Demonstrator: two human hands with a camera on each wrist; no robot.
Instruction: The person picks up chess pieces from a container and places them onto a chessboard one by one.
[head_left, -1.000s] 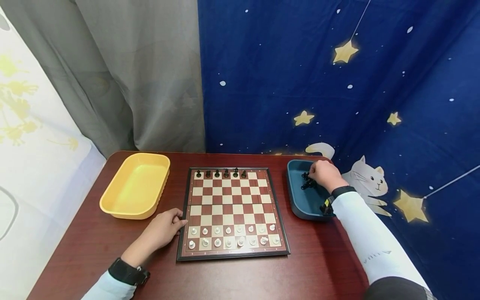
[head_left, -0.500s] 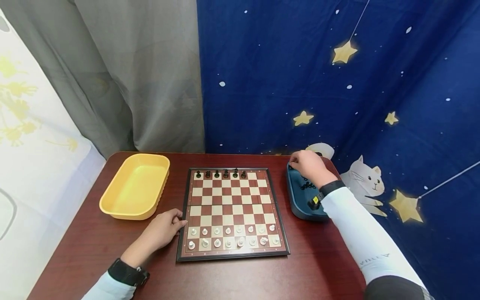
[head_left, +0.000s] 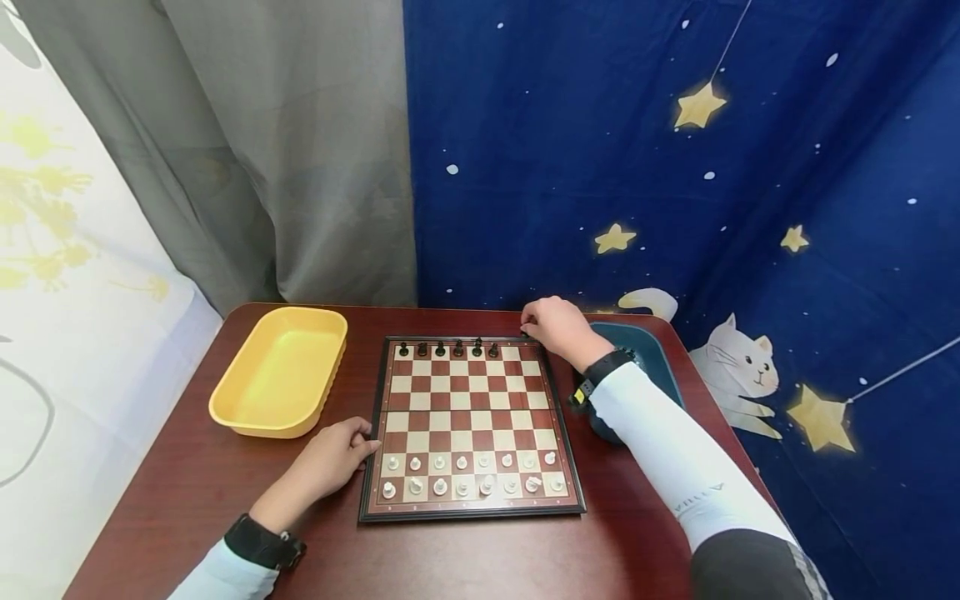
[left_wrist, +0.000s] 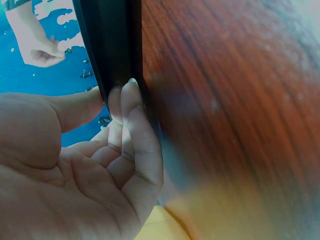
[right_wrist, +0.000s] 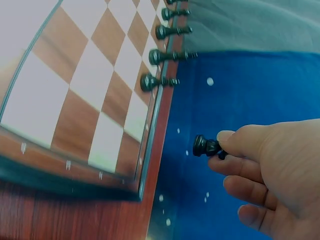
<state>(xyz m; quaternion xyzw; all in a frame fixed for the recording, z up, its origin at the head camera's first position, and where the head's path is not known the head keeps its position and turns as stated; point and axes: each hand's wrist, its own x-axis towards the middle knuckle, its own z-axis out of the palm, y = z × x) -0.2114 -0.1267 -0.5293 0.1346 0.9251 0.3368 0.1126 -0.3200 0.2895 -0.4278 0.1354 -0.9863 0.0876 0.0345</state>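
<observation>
A chessboard [head_left: 470,417] lies in the middle of the table, with white pieces [head_left: 471,473] on its two near rows and several black pieces [head_left: 448,347] along the far row. My right hand [head_left: 553,325] hovers over the board's far right corner and pinches a small black chess piece [right_wrist: 206,146] at its fingertips. The far-row black pieces [right_wrist: 165,55] show in the right wrist view beside it. My left hand [head_left: 335,454] rests on the table with its fingers [left_wrist: 129,107] touching the board's black left frame [left_wrist: 112,45].
An empty yellow tray [head_left: 280,370] stands left of the board. A dark blue tray [head_left: 651,350] stands to the right, mostly behind my right forearm. A star-patterned blue cloth and a grey curtain hang behind the reddish-brown table [head_left: 480,550].
My right hand left the blue tray with a black piece and moved left to the board's far right corner. The left hand stayed at the board's left edge.
</observation>
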